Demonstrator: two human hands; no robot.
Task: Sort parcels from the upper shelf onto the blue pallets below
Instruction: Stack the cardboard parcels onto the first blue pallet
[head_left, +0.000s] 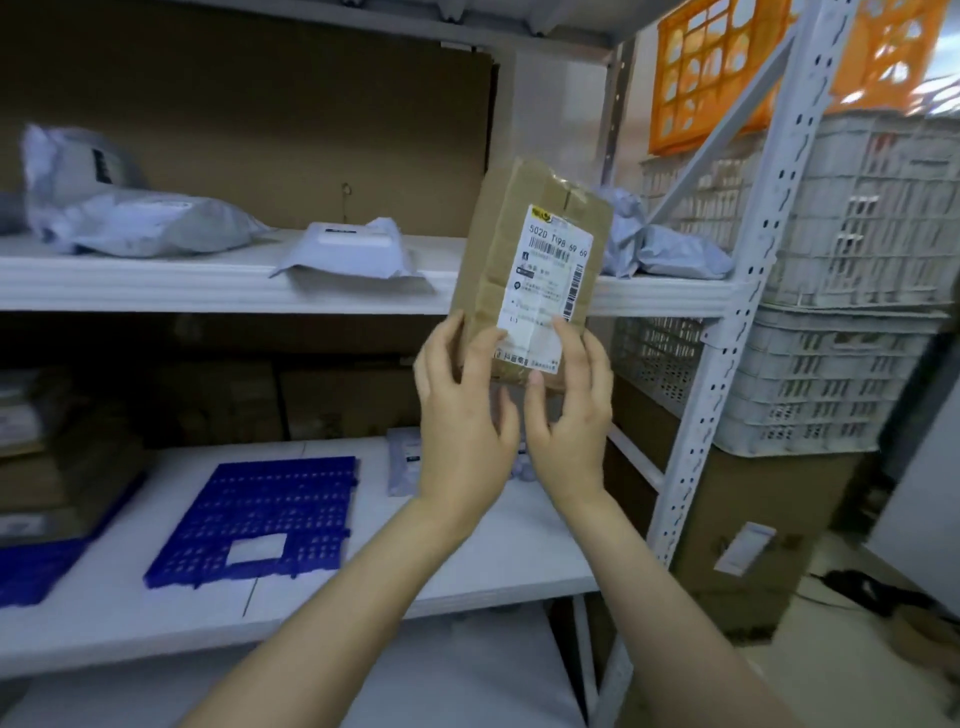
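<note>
- I hold a brown cardboard parcel (524, 270) upright in the middle of the frame, in front of the edge of the upper shelf (218, 283).
- My left hand (462, 415) has its grip on the parcel's lower left edge, fingers running up the side and the thumb on the front face.
- My right hand (569, 410) closes its grip on the lower right corner, with fingertips lying on the bottom part of the white shipping label (550, 280) and the thumb below the parcel's lower edge.
- The label faces me and carries barcodes and printed numbers; the smaller print is too blurred to read.
- On the upper shelf, a flat grey mailer (353, 249) lies just left of the parcel, and a pile of grey poly bags (119, 208) sits at the far left.
- More grey bags (670, 249) lie on the same shelf at its right end, partly behind the parcel.
- On the lower shelf (467, 561), a blue pallet (260, 519) lies flat in the lower left of the frame, with nothing on it.
- The corner of a second blue pallet (31, 571) shows at the left edge, with brown cartons (57, 467) stacked over it.
- A small grey packet (405, 457) lies on the lower shelf behind my left wrist.
- White plastic crates (841, 322) are stacked at the right, beyond the shelf post, with orange crates (717, 78) above them.
</note>
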